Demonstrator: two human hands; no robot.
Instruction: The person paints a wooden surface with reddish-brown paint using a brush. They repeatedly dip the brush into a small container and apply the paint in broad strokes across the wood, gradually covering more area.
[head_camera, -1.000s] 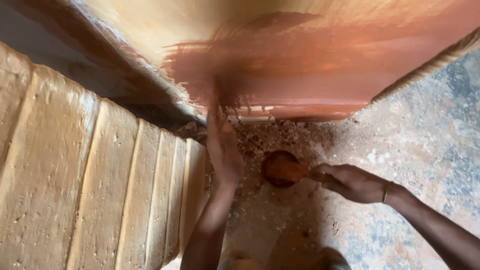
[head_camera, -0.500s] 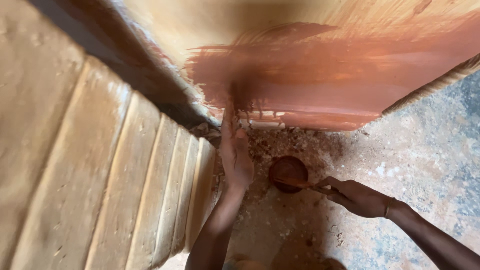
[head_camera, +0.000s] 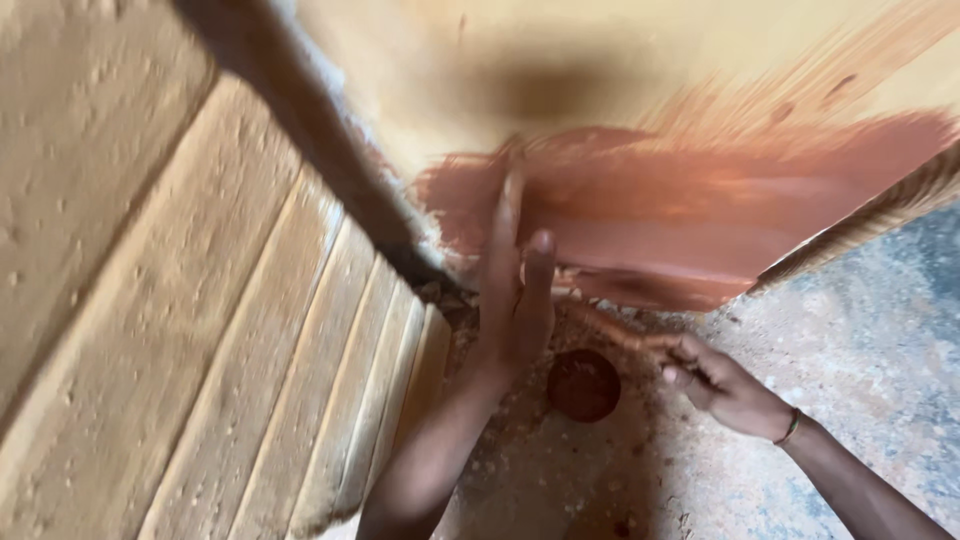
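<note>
The person's left hand (head_camera: 515, 290) was flat and open, fingers straight, pressed against the pale wooden panel (head_camera: 620, 60) at the left end of the reddish-brown stain patch (head_camera: 680, 230). Half a second earlier that hand had sat lower, near the panel's bottom edge; now it had slid up, and the wet colour reached further along the grain, with streaks fanning toward the upper right. So the coat was spreading, though most of the panel was bare. The right hand (head_camera: 715, 380) was closed around a thin stick or brush handle (head_camera: 610, 330), angled over the small dark round pot (head_camera: 583, 384) on the sawdust-strewn floor (head_camera: 850, 320), much where it had been. Ribbed timber (head_camera: 200, 350) leaned at the left.
</note>
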